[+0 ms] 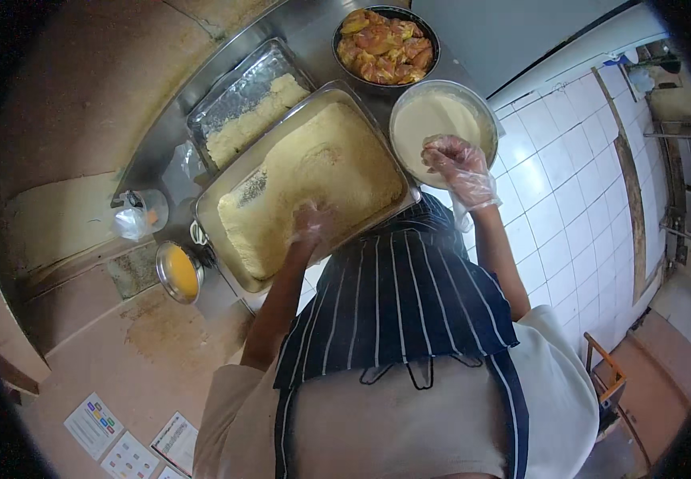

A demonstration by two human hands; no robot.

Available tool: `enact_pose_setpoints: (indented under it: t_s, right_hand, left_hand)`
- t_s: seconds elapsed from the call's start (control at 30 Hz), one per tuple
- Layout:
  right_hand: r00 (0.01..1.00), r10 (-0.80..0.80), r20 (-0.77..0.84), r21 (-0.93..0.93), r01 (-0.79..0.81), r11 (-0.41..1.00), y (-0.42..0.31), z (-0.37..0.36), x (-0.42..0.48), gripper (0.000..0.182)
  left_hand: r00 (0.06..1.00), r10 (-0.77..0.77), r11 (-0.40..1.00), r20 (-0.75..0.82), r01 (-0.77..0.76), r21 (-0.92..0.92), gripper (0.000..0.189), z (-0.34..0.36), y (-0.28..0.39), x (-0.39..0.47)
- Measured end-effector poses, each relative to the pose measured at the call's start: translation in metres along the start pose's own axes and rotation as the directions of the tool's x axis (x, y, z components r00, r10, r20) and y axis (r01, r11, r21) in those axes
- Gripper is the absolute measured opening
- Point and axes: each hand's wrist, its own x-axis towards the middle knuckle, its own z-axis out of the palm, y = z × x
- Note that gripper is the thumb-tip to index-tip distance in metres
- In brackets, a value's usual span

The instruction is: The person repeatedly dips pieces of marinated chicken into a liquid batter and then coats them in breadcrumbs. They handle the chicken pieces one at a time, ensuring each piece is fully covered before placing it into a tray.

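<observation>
My left hand (312, 224), in a clear plastic glove, is down in the pale crumbs (345, 155) that fill a deep metal tray (202, 209); its fingers are blurred. Over the near rim of a round bowl of off-white batter (435, 111) is my right hand (454, 164), gloved too, its fingers curled and coated; whether anything is inside them I cannot tell. A dark round pan (335, 45) of raw seasoned meat pieces (384, 45) stands beyond the batter bowl. Behind the crumb tray, a second metal tray (232, 81) holds more crumbs along one side.
At the left are a small metal bowl of orange-yellow liquid (181, 272) and a clear plastic container (145, 212). These vessels are on a steel counter (172, 173) against a wall. White floor tiles (531, 179) show to the right, and printed sheets (94, 425) lie or hang at lower left.
</observation>
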Motion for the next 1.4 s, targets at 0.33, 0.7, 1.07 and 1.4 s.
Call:
enact_pose_setpoints:
  t_s: [0.33, 0.7, 1.07, 1.4]
  right_hand:
    - [0.999, 0.025, -0.025, 0.034, -0.024, 0.999, 0.004, -0.009, -0.003, 0.017]
    - [0.998, 0.012, -0.069, 0.085, -0.006, 0.996, 0.007, -0.018, -0.006, 0.016]
    - [0.998, 0.009, -0.063, -0.095, -0.015, 0.995, -0.019, -0.014, -0.009, 0.018]
    - [0.997, 0.076, -0.031, 0.119, -0.072, 0.990, -0.009, 0.005, -0.007, 0.018]
  left_hand:
    - [0.995, -0.083, 0.192, 0.062, 0.077, -0.978, 0.047, 0.045, 0.091, 0.068]
    - [0.864, -0.438, 0.775, -0.248, 0.224, -0.591, 0.051, 0.018, -0.085, 0.136]
    - [0.876, 0.313, 0.918, -0.366, -0.180, 0.354, 0.048, 0.013, 0.024, 0.093]
    - [0.857, 0.413, 0.839, -0.308, -0.226, 0.496, 0.038, 0.061, -0.030, 0.046]
